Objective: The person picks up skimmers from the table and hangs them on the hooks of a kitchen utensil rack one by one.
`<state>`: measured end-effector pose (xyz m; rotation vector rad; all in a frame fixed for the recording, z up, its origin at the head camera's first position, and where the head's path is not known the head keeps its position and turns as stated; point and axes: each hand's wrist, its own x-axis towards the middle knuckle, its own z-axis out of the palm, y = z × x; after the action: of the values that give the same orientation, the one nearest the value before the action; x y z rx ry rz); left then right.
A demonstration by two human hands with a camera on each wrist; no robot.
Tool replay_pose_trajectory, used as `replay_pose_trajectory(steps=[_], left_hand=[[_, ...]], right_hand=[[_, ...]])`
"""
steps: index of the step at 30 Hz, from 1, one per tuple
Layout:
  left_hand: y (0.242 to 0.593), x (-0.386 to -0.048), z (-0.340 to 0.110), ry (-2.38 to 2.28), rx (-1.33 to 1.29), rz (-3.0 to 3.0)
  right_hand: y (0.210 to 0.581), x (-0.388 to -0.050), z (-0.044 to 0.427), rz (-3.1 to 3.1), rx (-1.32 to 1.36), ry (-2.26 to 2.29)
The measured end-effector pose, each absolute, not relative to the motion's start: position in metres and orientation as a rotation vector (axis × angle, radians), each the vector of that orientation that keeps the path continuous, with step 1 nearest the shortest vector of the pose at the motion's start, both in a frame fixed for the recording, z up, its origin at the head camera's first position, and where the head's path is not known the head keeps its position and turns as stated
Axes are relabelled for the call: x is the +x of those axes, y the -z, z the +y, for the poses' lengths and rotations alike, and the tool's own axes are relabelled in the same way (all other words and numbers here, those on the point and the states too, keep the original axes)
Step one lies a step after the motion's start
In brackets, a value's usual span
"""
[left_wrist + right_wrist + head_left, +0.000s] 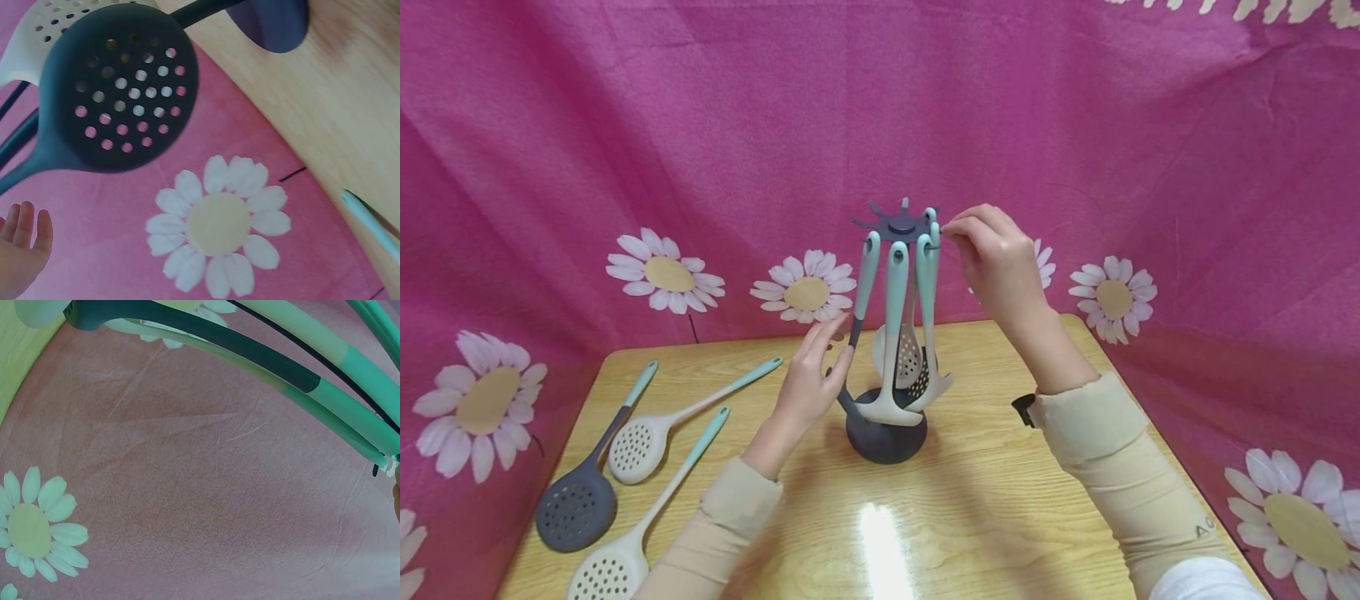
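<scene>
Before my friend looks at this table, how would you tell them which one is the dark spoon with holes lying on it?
Find the wooden table, then follow its left edge. The dark grey skimmer lies there, its mint-green handle end pointing towards the back. Its round head is dark, while the two skimmers lying beside it have off-white heads.

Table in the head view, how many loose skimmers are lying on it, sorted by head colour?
Dark grey skimmer: 1
White skimmers: 2, the farther one and the nearer one, cut off at the picture's edge
Total: 3
</scene>
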<state>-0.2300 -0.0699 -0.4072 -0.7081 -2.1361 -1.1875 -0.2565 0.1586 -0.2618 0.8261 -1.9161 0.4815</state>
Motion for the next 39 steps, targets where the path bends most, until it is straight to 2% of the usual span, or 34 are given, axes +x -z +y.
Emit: replay_pose_trajectory(steps=[7,16,30,39], left_hand=[[0.417,-0.236,-0.092,1.143,-0.596,-2.193],[0.447,-0.245,-0.128,0.993,-0.339,-2.439],[0.501,-0.238,-0.186,0.739,0.128,-2.949],[0.52,-0.226,-0.209,0.632,0.349,-3.117]], right_hand=[[0.26,-0.257,0.159,-1.908,0.866,-0.445],[0.257,-0.258,0.161,-1.921,0.909,-0.398],[0.257,-0.259,0.16,-1.898,0.916,-0.369],[0.257,-0.259,0.158,-1.893,0.891,-0.368]])
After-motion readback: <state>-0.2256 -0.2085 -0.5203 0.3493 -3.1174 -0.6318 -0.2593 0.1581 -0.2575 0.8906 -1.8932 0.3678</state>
